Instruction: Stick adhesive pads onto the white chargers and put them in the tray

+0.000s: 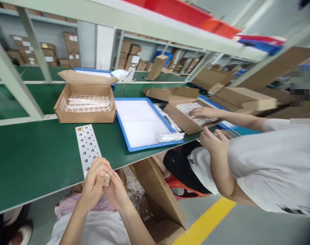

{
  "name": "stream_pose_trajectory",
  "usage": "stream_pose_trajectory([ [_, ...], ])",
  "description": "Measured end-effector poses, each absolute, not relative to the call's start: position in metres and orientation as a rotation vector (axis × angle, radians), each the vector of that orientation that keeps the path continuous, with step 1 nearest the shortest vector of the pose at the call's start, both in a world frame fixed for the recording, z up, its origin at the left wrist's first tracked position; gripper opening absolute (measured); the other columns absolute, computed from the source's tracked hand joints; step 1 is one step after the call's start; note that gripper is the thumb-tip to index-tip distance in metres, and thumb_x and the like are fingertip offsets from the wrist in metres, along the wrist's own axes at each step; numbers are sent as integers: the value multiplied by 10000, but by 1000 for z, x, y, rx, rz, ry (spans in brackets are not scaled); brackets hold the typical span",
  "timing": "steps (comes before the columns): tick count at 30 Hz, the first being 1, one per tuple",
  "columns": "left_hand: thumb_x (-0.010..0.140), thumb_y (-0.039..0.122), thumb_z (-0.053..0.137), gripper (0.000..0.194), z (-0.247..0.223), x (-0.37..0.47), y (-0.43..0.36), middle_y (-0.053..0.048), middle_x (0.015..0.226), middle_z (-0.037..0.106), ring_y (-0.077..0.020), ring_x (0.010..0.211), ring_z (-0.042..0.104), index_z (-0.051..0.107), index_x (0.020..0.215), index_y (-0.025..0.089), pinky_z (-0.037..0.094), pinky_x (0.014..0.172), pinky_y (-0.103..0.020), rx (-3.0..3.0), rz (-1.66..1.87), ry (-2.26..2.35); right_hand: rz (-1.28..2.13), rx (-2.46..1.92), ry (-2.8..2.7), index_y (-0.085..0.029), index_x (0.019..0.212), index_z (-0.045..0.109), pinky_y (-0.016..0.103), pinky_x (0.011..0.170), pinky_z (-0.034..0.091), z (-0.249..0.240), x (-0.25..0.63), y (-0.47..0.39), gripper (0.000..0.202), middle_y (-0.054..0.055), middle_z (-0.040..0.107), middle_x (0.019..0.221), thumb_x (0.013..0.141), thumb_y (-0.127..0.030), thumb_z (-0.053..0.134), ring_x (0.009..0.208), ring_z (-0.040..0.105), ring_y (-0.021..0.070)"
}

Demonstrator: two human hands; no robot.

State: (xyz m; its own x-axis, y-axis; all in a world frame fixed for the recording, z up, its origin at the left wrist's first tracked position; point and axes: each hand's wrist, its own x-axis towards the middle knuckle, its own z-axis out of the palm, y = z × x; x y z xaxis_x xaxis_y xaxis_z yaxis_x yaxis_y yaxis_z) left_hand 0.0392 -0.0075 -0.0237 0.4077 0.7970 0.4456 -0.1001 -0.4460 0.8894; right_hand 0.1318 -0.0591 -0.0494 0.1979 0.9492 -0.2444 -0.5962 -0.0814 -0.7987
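My left hand and my right hand meet at the front edge of the green table. Both are closed around a small whitish piece, mostly covered by the fingers. Just beyond them lies a white sheet printed with rows of small dark marks, its near end partly behind my left hand. An open cardboard box with stacked white strips stands behind the sheet. To its right is a blue-rimmed white tray with a small white stack at its near right corner.
At the right, a person in a white shirt reaches into another open box. Below the table edge, a large carton holds sheets and clear plastic. A slanting metal post rises at the left.
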Motion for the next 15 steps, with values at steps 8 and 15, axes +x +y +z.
stream_pose_trajectory([
  [8, 1063, 669, 399, 520, -37, 39, 5, -93, 1534, 606, -340, 1495, 491, 684, 1298, 302, 429, 1221, -537, 1663, 881, 949, 698, -1313, -507, -248, 1206, 627, 397, 812, 570, -54, 238, -35, 702, 84, 706, 1061, 658, -617, 864, 921, 671, 262],
  [15, 1017, 690, 453, 481, -59, -19, 43, -53, 1354, 720, -404, 1394, 590, 734, 1127, 315, 523, 1126, -565, 1602, 901, 1314, -38, -1829, -651, -192, 1066, 652, 565, 1063, 444, -60, 350, -3, 437, 155, 686, 1085, 745, -482, 716, 1052, 587, 346],
])
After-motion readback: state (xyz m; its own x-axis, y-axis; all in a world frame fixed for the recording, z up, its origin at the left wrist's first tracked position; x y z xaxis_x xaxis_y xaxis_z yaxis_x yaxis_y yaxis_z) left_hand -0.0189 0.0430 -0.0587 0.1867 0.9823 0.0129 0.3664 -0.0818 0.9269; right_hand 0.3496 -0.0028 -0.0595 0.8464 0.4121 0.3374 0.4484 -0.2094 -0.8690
